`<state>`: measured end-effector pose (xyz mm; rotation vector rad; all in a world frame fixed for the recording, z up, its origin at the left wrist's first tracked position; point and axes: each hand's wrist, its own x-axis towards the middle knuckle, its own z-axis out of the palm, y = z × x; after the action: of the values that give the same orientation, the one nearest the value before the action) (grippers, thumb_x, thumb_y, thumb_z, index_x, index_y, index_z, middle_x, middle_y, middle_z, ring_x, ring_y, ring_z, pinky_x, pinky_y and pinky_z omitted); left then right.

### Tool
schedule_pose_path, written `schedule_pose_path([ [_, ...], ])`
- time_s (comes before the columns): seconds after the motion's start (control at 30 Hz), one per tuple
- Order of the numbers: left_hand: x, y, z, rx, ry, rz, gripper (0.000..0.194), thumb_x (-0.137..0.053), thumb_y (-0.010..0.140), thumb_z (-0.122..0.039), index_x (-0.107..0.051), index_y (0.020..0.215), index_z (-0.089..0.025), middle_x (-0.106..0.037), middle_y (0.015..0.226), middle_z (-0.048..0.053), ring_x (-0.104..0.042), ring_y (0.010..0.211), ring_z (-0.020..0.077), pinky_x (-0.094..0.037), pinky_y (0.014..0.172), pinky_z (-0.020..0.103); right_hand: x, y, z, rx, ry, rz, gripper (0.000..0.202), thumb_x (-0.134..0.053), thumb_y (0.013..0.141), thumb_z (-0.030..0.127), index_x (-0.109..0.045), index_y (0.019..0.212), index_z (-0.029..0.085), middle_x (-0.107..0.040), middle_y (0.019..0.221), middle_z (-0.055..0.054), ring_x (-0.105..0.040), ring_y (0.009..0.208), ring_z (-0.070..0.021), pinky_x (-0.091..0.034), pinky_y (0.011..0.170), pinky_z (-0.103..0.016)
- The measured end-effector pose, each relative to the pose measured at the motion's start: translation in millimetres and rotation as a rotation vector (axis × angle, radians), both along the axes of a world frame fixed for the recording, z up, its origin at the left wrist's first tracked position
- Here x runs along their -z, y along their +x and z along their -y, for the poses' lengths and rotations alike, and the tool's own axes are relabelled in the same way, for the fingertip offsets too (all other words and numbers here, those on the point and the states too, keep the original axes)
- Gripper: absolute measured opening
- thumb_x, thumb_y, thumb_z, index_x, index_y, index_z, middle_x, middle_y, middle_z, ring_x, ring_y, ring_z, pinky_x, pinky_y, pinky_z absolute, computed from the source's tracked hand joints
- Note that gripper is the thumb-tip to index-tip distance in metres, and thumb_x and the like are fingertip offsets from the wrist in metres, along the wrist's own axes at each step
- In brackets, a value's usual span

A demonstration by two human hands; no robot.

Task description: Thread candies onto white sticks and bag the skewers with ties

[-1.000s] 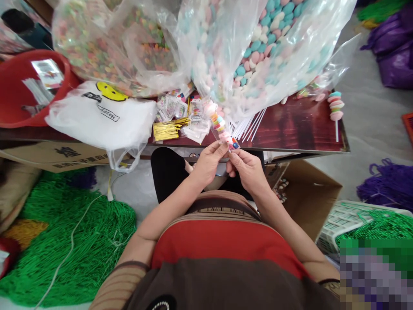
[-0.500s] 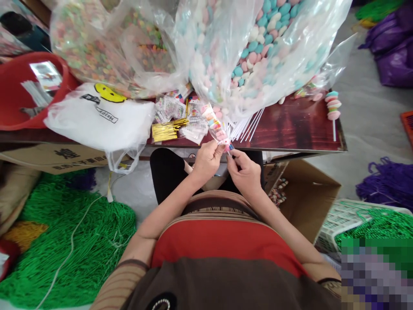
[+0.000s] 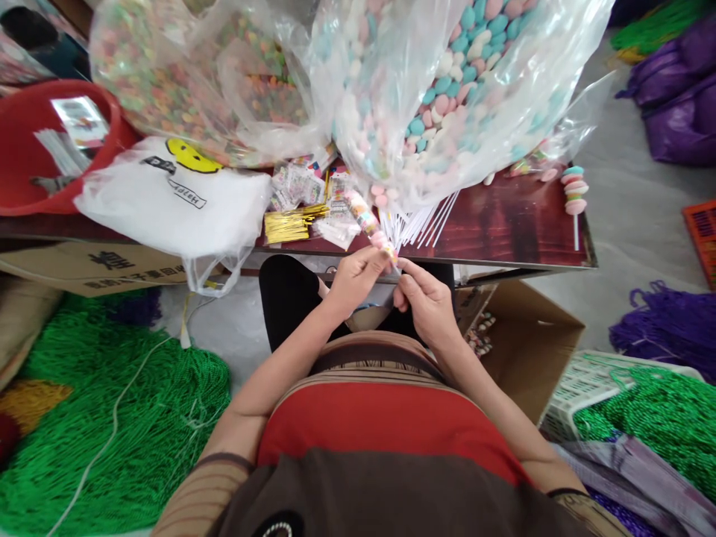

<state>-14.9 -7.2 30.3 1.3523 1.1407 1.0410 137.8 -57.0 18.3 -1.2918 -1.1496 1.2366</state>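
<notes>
My left hand (image 3: 358,277) is closed on the lower end of a wrapped candy skewer (image 3: 365,216), which leans up and to the left over the table edge. My right hand (image 3: 426,298) has its fingers pinched at the bottom of the wrapper, close beside the left fingertips; what exactly they grip is too small to tell. Beyond the hands, white sticks (image 3: 428,224) fan out on the dark red table (image 3: 503,224). Gold twist ties (image 3: 288,226) and small printed packets (image 3: 296,186) lie left of the skewer. Another candy skewer (image 3: 574,195) rests at the table's right end.
Large clear bags of gummies (image 3: 251,89) and pastel candies (image 3: 447,97) line the back. At left are a red basin (image 3: 112,119) and a white plastic bag (image 3: 212,205). An open carton (image 3: 526,335) stands below right; green cords (image 3: 139,418) cover the floor at left.
The skewer has shifted slightly left and down in my left hand. My right fingers have changed their hold at the wrapper's lower end, with the index finger now stretched toward it.
</notes>
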Motion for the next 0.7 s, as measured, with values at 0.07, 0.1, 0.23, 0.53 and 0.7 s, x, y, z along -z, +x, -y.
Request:
schedule_pose_path([
  [0.07,0.7,-4.5,-5.2,-0.105,-0.102,0.134,0.07,-0.042,0.086,-0.087,-0.06,0.069,-0.021,-0.063,0.069,0.003,-0.063,0.071,0.0162,-0.052,0.073,0.03,3.0,0.5,1.4,0.021,-0.036,-0.11,0.041,-0.063,0.095,0.048,-0.072,0.125,0.021,-0.053,0.055,0.007,-0.046,0.048,-0.0095,-0.042,0.049,-0.024],
  [0.1,0.1,-6.6,-9.2,-0.172,-0.156,0.214,0.071,-0.04,0.085,-0.088,-0.061,0.073,-0.021,-0.064,0.07,0.003,-0.066,0.073,0.0169,-0.054,0.074,0.031,4.1,0.7,2.1,0.032,-0.036,-0.132,0.04,-0.065,0.094,0.048,-0.073,0.123,0.021,-0.052,0.055,0.007,-0.045,0.048,-0.0093,-0.042,0.049,-0.024],
  [0.23,-11.8,-9.4,-25.3,-0.302,-0.343,0.528,0.063,-0.053,0.085,-0.083,-0.065,0.104,-0.024,-0.074,0.09,0.004,-0.075,0.089,0.0204,-0.059,0.081,0.033,2.4,2.2,3.4,0.013,0.006,-0.076,0.034,-0.066,0.093,0.045,-0.076,0.115,0.022,-0.054,0.056,0.007,-0.046,0.049,-0.009,-0.042,0.049,-0.024],
  [0.53,-8.3,6.5,-31.9,-0.381,-0.311,0.627,0.034,-0.054,0.098,-0.056,-0.057,0.101,-0.023,-0.075,0.093,0.004,-0.075,0.11,0.0207,-0.058,0.094,0.035,-4.3,6.6,-1.6,0.034,0.054,0.223,0.03,-0.058,0.095,0.037,-0.075,0.114,0.02,-0.065,0.072,0.001,-0.055,0.057,-0.0116,-0.049,0.057,-0.027],
  [0.7,-3.2,10.6,-28.1,-0.331,-0.277,0.511,0.045,-0.049,0.095,-0.068,-0.054,0.098,-0.024,-0.073,0.092,0.005,-0.074,0.109,0.0216,-0.059,0.087,0.034,-7.4,9.0,-6.9,-0.137,0.216,0.422,0.024,-0.06,0.093,0.031,-0.077,0.106,0.021,-0.064,0.076,-0.001,-0.058,0.068,-0.0147,-0.051,0.067,-0.029],
])
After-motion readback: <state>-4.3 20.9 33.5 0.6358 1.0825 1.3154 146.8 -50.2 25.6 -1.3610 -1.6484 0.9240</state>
